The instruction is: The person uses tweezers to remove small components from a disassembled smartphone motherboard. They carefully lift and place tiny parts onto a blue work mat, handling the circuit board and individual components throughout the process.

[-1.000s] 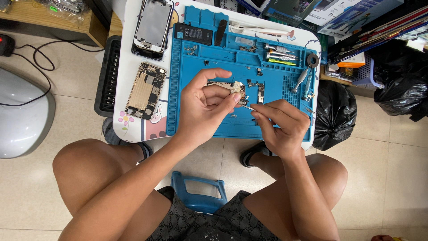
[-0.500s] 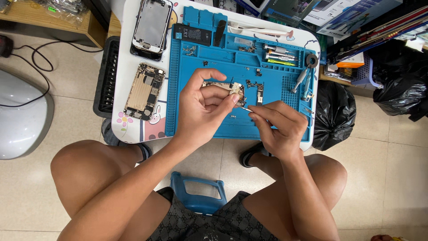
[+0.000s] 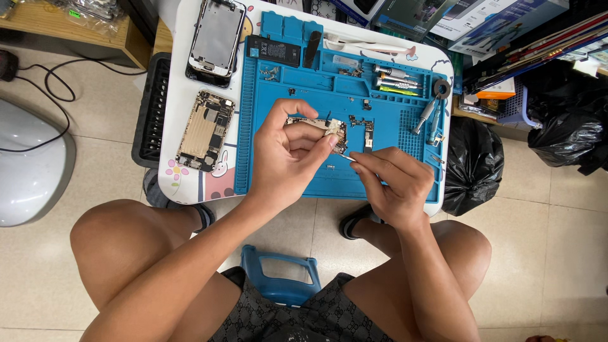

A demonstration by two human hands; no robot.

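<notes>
Pinching small circuit board (image 3: 320, 130) in left hand (image 3: 288, 155), lifted above blue repair mat (image 3: 380, 168) for access. Right hand (image 3: 392, 180) closed on thin tool, prob. tweezers, tip at board edge. Opened phone shell (image 3: 206, 132) parked left, off mat.

— How much of the small circuit board (image 3: 316, 130) shows in the middle of the frame?
— Little; the left hand (image 3: 288, 158) wraps over most of it, and its parts are too small to tell.
— And the tool in the right hand (image 3: 396, 187)?
— Only a thin tip shows at the fingers (image 3: 364, 166); the rest is hidden.
— The top edge?
— It cuts off the phone screen (image 3: 216, 38) at upper left and the boxes (image 3: 481, 19) at upper right.
</notes>
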